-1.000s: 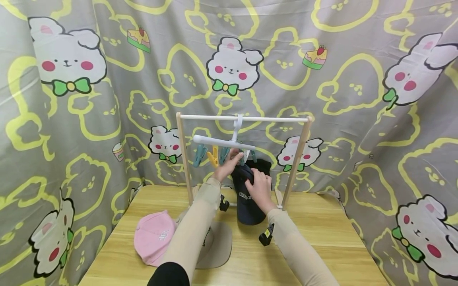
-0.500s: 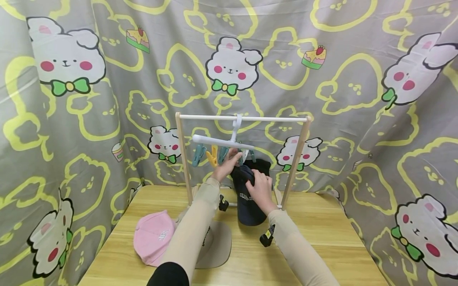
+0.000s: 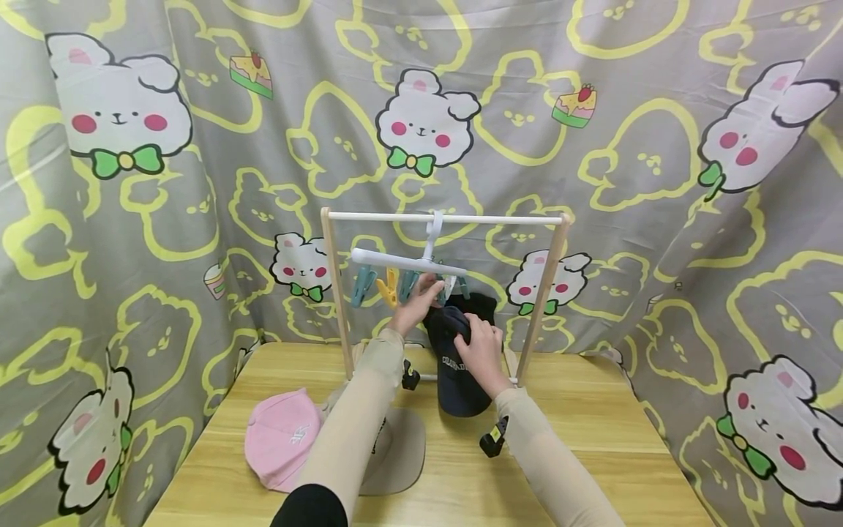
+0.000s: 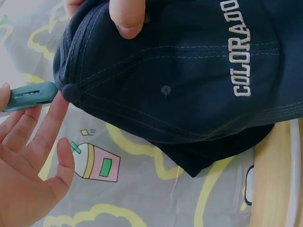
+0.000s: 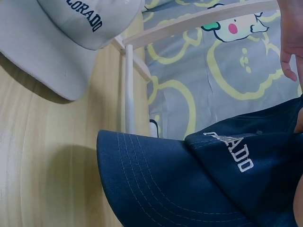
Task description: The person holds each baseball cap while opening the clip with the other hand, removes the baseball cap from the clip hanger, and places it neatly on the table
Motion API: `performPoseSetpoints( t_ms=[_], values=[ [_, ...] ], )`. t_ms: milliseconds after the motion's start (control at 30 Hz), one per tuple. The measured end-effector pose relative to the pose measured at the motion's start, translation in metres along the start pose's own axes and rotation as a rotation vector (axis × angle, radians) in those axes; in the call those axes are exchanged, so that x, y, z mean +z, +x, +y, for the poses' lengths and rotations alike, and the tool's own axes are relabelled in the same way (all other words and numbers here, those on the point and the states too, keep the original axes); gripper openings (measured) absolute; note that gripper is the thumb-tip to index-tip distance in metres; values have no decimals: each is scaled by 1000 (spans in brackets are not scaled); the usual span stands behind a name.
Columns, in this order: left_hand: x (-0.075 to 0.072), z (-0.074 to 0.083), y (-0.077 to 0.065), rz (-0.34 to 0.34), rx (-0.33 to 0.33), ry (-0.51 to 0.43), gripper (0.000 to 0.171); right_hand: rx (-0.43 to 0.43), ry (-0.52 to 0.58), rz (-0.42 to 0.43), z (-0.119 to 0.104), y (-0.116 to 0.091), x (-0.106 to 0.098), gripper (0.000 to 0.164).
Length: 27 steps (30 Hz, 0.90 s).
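A navy baseball cap (image 3: 454, 373) with COLORADO lettering hangs crown up and brim down below the white hanger (image 3: 408, 260). My right hand (image 3: 484, 351) grips its crown from the right, thumb on the front side. At the crown's top button, a teal clothespin (image 4: 33, 96) meets the fabric. My left hand (image 4: 35, 161) pinches that clothespin between thumb and fingers, one fingertip right at the button. Behind the navy cap shows a black piece of fabric (image 3: 484, 304), mostly hidden by it.
More teal clothespins (image 3: 362, 285) and a yellow one (image 3: 387, 287) hang from the hanger on the wooden rack (image 3: 332, 293). A pink cap (image 3: 283, 439) and a beige cap (image 3: 402, 454) lie on the table (image 3: 593, 439) at left. A patterned curtain (image 3: 263, 183) surrounds the table.
The navy cap and my right hand shift very slightly right relative to the rack. Both hands keep the same hold.
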State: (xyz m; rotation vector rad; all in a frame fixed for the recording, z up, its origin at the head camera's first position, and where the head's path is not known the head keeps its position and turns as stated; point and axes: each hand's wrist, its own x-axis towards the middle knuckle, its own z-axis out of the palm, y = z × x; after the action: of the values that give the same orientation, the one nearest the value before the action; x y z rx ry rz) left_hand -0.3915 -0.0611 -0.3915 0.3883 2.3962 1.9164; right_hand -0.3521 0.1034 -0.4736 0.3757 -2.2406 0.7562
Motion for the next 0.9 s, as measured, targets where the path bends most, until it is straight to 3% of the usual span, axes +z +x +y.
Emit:
performPoseSetpoints(
  t_ms=[500,900],
  values=[
    [0,1,-2,-12,-12,-8,63,28,12,9,8,-1,-11,33],
    [-3,4,-5,-2,-48,58,63,34,19,0,14,-5,-18,33]
  ],
)
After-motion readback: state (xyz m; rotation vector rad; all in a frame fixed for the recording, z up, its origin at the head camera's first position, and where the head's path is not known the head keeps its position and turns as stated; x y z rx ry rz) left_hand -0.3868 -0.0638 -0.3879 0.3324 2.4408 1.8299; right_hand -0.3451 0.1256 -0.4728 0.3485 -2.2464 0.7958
